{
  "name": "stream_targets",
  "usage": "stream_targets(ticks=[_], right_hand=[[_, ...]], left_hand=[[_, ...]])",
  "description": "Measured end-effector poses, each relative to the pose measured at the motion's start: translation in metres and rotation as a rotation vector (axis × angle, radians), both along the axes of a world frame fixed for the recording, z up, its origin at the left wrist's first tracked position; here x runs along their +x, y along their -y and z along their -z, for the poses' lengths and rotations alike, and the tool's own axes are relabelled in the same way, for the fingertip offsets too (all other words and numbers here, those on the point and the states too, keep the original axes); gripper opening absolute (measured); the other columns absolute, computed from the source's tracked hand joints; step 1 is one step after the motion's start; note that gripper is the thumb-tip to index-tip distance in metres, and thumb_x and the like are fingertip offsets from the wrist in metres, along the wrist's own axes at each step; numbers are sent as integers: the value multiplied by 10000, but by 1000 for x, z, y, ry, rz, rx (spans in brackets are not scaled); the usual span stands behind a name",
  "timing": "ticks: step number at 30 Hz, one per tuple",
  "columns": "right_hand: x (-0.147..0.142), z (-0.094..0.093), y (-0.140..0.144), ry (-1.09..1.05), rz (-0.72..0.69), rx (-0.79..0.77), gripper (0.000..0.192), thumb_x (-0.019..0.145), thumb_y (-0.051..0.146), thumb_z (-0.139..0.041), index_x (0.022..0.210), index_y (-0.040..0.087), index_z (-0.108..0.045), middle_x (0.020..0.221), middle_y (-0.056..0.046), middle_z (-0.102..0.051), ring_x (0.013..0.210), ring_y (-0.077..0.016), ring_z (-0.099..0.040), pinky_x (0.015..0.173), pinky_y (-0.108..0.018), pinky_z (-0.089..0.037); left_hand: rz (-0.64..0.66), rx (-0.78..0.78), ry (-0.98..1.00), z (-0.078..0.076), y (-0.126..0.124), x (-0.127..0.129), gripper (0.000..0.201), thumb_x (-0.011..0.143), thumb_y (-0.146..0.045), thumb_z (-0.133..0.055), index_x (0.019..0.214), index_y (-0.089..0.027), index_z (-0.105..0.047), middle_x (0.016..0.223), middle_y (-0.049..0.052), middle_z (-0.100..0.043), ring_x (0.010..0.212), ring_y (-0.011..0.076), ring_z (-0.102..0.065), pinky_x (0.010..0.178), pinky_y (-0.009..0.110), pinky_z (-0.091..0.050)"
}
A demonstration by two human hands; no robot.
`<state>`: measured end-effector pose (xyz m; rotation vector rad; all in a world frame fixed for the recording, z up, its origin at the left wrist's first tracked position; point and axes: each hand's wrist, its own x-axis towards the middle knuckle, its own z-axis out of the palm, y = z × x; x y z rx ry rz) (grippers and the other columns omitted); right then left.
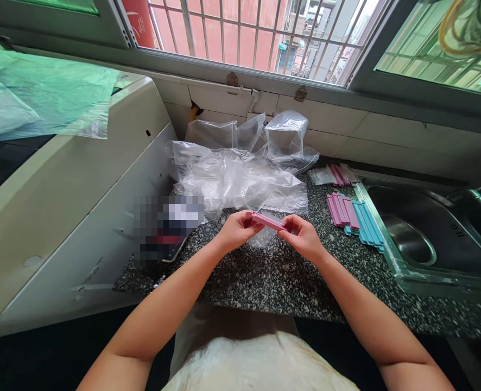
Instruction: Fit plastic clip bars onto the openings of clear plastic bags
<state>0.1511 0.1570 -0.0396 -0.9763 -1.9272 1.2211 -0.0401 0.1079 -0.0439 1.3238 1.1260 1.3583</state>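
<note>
Above the speckled countertop, my left hand [237, 231] pinches one end of a pink bag sealing clip [268, 220]. The fingers of my right hand [302, 237] are closed on its other end. Whether it is one clip or a few stacked together I cannot tell. Just beneath the hands lies a small clear plastic piece [264, 238]. To the right, several pink clips [340, 210] lie side by side, partly over several blue clips [366, 224]. Behind them is a clear packet with more pink clips [339, 175] in it.
Crumpled clear plastic bags [240, 179] spread across the back of the granite counter [265, 282]. A metal sink [397, 269] is set in at the right. On the left stand a pale appliance panel [118, 179] and a pixelated dark object [169, 228]. A barred window [240, 32] is behind.
</note>
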Motion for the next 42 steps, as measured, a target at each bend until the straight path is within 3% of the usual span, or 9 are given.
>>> stream_targets(ticks=[10, 21, 28, 34, 42], right_hand=[[2, 1, -1, 10, 29, 29, 197, 685, 311, -667, 776, 191, -539, 700, 10, -569, 637, -127, -523, 625, -265, -439], [2, 3, -1, 7, 36, 57, 190, 701, 320, -655, 782, 192, -541, 709, 2, -572, 648, -133, -529, 637, -277, -452], [2, 1, 0, 11, 25, 54, 161, 697, 290, -650, 770, 192, -545, 700, 6, -571, 638, -129, -524, 630, -272, -444], [1, 3, 2, 24, 11, 65, 161, 696, 286, -655, 763, 190, -543, 685, 13, -577, 620, -122, -523, 619, -266, -450], [-1, 3, 3, 30, -10, 55, 169, 698, 297, -649, 758, 196, -527, 689, 11, -567, 630, -126, -526, 621, -265, -447]], left_hand=[[-19, -27, 5, 2, -1, -3, 192, 662, -311, -676, 685, -125, -631, 611, -20, -506, 582, 89, -439, 550, 225, -371], [0, -77, 136, -6, -1, -3, 296, 586, -390, -753, 687, -131, -654, 625, 0, -593, 599, 97, -505, 583, 238, -440], [-67, -89, 172, -10, -1, -6, 389, 524, -443, -791, 693, -135, -626, 582, -26, -532, 550, 74, -446, 498, 200, -365], [-78, -54, 137, -11, 1, -7, 373, 586, -464, -753, 680, -127, -626, 559, -42, -456, 532, 66, -396, 480, 206, -328], [-95, 41, 95, -11, 1, -10, 274, 618, -388, -754, 646, -135, -650, 599, -21, -490, 583, 82, -432, 531, 216, -365]])
